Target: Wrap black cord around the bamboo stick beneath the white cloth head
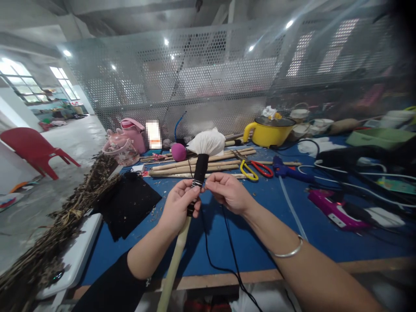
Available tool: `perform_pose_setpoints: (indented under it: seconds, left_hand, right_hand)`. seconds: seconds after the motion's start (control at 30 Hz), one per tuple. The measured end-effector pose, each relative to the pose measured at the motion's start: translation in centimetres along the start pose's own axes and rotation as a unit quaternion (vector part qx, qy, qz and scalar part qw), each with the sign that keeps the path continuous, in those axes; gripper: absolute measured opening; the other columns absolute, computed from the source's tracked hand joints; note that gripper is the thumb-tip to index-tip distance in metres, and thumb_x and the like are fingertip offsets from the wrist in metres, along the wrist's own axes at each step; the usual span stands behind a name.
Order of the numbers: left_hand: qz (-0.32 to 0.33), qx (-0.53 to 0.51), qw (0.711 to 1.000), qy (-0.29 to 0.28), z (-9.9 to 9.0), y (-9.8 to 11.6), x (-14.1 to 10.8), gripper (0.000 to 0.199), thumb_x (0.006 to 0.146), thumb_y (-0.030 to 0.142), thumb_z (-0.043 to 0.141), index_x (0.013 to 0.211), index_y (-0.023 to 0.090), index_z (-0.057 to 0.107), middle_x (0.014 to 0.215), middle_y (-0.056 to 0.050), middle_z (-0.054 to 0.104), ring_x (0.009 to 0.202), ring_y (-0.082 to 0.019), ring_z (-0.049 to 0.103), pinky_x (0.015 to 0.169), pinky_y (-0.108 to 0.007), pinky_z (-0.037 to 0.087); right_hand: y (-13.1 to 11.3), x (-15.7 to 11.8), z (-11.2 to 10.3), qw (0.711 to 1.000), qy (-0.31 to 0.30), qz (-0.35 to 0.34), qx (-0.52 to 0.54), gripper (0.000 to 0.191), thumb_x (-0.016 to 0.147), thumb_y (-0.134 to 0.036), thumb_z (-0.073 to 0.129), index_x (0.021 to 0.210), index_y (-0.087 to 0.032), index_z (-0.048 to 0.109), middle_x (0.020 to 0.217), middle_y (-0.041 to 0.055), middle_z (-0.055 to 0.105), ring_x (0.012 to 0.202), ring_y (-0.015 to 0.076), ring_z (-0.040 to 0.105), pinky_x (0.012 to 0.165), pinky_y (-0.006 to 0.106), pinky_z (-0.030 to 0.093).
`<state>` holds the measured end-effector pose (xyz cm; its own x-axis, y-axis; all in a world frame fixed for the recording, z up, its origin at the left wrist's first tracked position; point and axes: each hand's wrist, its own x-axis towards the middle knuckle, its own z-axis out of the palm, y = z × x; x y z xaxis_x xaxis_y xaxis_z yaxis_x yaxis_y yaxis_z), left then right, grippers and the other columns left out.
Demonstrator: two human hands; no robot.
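My left hand [178, 203] is closed round a pale wooden stick [174, 262], just where black fabric wrapping [201, 165] covers its upper part. Light lines of thread or cord cross the black wrapping by my left thumb. A bunched white cloth [209, 141] tops the stick, which leans up and away from me. Close beside the wrapping, my right hand [230, 191] pinches finger and thumb together on a thin black cord [206, 242]. Its lengths hang over the table edge. The exact spot of the pinch is hard to see.
Wooden sticks [211, 167], scissors with yellow and red handles [249, 170] and a blue glue gun [290, 171] lie beyond my hands. Black cloth [130, 203] and dried stalks [69, 216] are at left. A yellow pot [269, 133] stands behind; a purple device [336, 210] lies right.
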<state>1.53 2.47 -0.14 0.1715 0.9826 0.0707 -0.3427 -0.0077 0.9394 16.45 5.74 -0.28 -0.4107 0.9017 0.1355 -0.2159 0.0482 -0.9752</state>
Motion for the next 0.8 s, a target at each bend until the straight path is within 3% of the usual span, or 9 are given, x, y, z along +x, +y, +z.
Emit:
perform_pose_setpoints:
  seconds: [0.17,0.33,0.4,0.47,0.57,0.67,0.8]
  left_hand:
    - [-0.012,-0.008,1.000,-0.009,0.0,0.2,-0.1,0.025,0.070,0.032,0.065,0.080,0.014,0.051,0.078,-0.001,0.061,0.043,-0.005,0.051,0.038,-0.017,0.040]
    - [-0.080,-0.033,0.994,-0.063,-0.4,0.2,0.0,0.028,0.072,0.039,0.062,0.078,0.013,0.055,0.071,-0.004,0.063,0.044,-0.006,0.053,0.041,-0.018,0.042]
    - [-0.139,-0.029,0.986,-0.084,-0.5,0.0,0.2,0.031,0.075,0.043,0.057,0.081,0.012,0.056,0.067,-0.005,0.062,0.045,-0.009,0.055,0.043,-0.019,0.044]
    - [-0.156,0.005,0.986,-0.053,-0.5,-0.3,0.2,0.034,0.077,0.045,0.053,0.087,0.013,0.055,0.070,-0.006,0.063,0.050,-0.010,0.058,0.045,-0.020,0.046]
    - [-0.068,0.108,0.991,0.027,-0.2,-0.8,0.1,0.038,0.075,0.045,0.057,0.099,0.016,0.049,0.079,-0.003,0.061,0.050,-0.009,0.056,0.041,-0.020,0.045]
    - [0.020,0.208,0.976,0.061,0.0,-1.3,-0.1,0.042,0.067,0.038,0.067,0.098,0.017,0.049,0.079,0.000,0.058,0.046,-0.006,0.050,0.036,-0.017,0.040]
    - [0.017,0.191,0.980,0.056,0.0,-1.1,-0.1,0.031,0.071,0.035,0.063,0.090,0.016,0.047,0.067,0.004,0.054,0.040,-0.004,0.044,0.033,-0.016,0.035]
  right_hand:
    - [0.2,0.3,-0.3,1.000,0.005,0.004,0.006,0.027,0.070,-0.036,0.067,0.067,-0.016,0.049,0.046,-0.0075,0.045,0.032,0.0022,0.024,0.031,0.017,0.015]
    - [0.2,0.4,-0.4,0.998,-0.043,0.024,0.033,0.038,0.068,-0.037,0.068,0.093,-0.018,0.049,0.045,-0.0104,0.045,0.029,0.0025,0.021,0.029,0.016,0.015]
    - [0.4,0.6,-0.4,0.999,-0.025,0.031,0.026,0.036,0.067,-0.038,0.069,0.087,-0.017,0.049,0.047,-0.0092,0.046,0.029,0.0020,0.022,0.029,0.017,0.014]
    - [0.8,0.7,-0.4,0.999,0.010,0.039,0.011,0.034,0.065,-0.038,0.070,0.080,-0.016,0.048,0.047,-0.0093,0.044,0.030,0.0019,0.023,0.029,0.017,0.014]
    - [1.3,0.9,-0.2,0.998,0.034,0.055,-0.003,0.033,0.066,-0.039,0.070,0.079,-0.016,0.050,0.041,-0.0120,0.034,0.029,0.0026,0.020,0.028,0.018,0.013]
    - [1.3,0.9,0.2,0.998,0.028,0.057,-0.012,0.032,0.068,-0.040,0.068,0.080,-0.016,0.051,0.040,-0.0119,0.034,0.030,0.0030,0.020,0.029,0.019,0.012]
    - [0.8,0.8,0.3,0.999,0.024,0.024,-0.027,0.027,0.071,-0.038,0.066,0.080,-0.017,0.051,0.041,-0.0115,0.034,0.032,0.0032,0.021,0.033,0.019,0.012]
